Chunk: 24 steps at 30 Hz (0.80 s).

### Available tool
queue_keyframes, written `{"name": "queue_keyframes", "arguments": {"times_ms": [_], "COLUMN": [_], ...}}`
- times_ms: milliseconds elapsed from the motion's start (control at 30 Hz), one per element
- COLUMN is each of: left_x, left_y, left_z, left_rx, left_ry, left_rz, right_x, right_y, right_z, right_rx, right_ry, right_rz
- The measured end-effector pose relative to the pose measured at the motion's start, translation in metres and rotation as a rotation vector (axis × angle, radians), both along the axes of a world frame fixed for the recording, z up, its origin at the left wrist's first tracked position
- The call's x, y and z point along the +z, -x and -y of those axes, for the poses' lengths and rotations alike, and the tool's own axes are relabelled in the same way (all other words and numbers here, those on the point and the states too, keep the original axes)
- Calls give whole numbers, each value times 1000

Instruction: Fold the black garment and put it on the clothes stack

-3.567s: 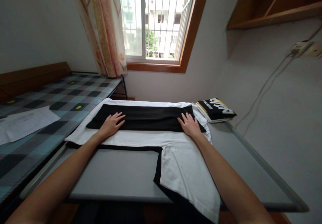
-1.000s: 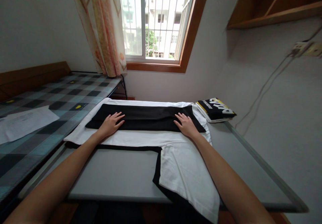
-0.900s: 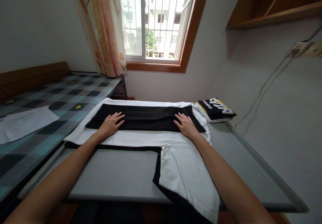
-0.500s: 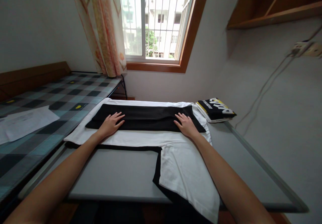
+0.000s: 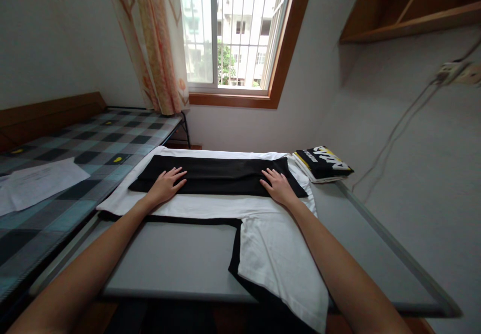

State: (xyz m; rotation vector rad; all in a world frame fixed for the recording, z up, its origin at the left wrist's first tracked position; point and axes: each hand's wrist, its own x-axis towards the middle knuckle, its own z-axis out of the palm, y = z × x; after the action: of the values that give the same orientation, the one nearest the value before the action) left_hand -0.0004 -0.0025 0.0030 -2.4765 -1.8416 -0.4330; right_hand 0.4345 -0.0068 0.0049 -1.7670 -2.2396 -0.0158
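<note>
A T-shirt (image 5: 210,206) lies across the table, showing white, with black along its near edge. Its far side is folded over into a long black strip (image 5: 225,174) on top of the white. Both palms rest flat on this strip: my left hand (image 5: 166,186) near its left end, my right hand (image 5: 277,186) near its right end. The fingers of each are spread and grip nothing. One white sleeve (image 5: 281,269) spreads toward me and hangs over the table's near edge, partly behind my right forearm.
A folded black garment with white and yellow print (image 5: 323,164) sits at the table's far right corner. The grey table (image 5: 180,259) meets a bed with a checked cover (image 5: 124,137) on the left, where papers (image 5: 41,184) lie. Cables (image 5: 394,128) hang along the right wall.
</note>
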Motion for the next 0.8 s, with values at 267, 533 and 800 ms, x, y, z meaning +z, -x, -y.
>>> {"name": "queue_keyframes", "arguments": {"times_ms": [267, 533, 800], "left_x": [0, 1, 1], "left_y": [0, 0, -1], "left_z": [0, 0, 1], "left_rx": [-7, -5, 2], "left_ry": [6, 11, 18], "left_rz": [1, 10, -7], "right_x": [-2, -1, -1], "right_y": [-1, -1, -1], "right_z": [-2, -1, -1], "right_rx": [-1, -2, 1], "right_ry": [3, 6, 8], "right_rz": [5, 1, 8]}}
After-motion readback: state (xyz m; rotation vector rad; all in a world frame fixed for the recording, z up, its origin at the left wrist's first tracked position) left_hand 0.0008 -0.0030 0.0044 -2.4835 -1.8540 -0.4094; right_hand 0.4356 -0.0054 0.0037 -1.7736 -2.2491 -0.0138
